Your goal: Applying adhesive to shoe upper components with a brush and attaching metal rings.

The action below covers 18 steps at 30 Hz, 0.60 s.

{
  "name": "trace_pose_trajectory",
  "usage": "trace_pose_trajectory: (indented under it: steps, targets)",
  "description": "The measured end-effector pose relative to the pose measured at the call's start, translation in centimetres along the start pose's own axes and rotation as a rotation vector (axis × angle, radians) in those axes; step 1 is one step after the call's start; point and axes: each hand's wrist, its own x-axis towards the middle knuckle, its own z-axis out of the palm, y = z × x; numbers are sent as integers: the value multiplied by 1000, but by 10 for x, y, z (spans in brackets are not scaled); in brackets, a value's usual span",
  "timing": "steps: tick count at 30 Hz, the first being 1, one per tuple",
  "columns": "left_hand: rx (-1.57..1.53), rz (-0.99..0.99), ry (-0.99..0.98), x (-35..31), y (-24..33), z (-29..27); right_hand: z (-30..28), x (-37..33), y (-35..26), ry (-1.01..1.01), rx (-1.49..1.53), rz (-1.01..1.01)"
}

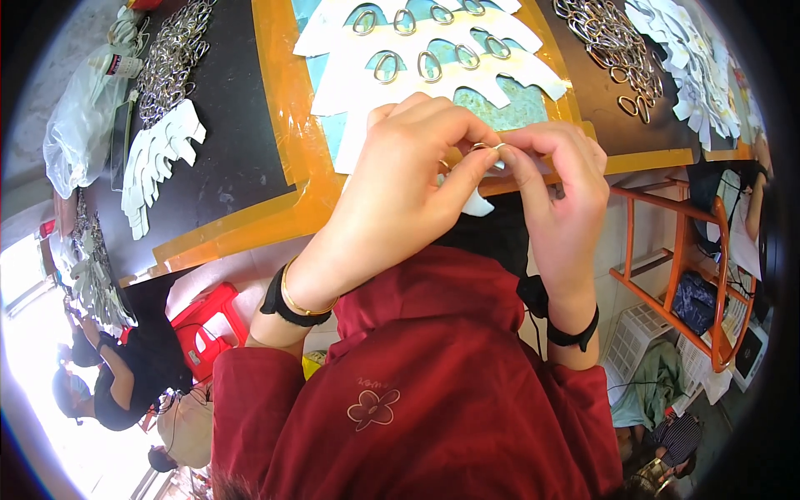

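Note:
My left hand (412,158) and my right hand (567,171) meet at the near edge of the work mat. Both are closed in a pinch, fingertips almost touching. Between them is a small metal ring (477,147), mostly hidden by the fingers, along with the end of a white strip piece (477,205) that hangs below. Just beyond my hands, rows of white notched strips (425,62) lie on the orange-taped mat (304,150). Oval metal rings (429,67) sit along those strips.
On the left are a heap of metal rings (175,62), fanned white pieces (158,158) and a clear plastic bag (83,125). More rings (612,42) and white pieces (692,71) lie right. An orange metal frame (679,225) and a red stool (208,329) flank me; other people work nearby.

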Motion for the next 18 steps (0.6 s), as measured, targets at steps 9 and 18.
trace_pose_trajectory:
  steps: [9,18]
  targets:
    - [497,205,247,-6,3,21,-15,-7,5,-126,385,644]
    - [490,187,115,-34,-2,28,-24,7,36,-271,192,328]
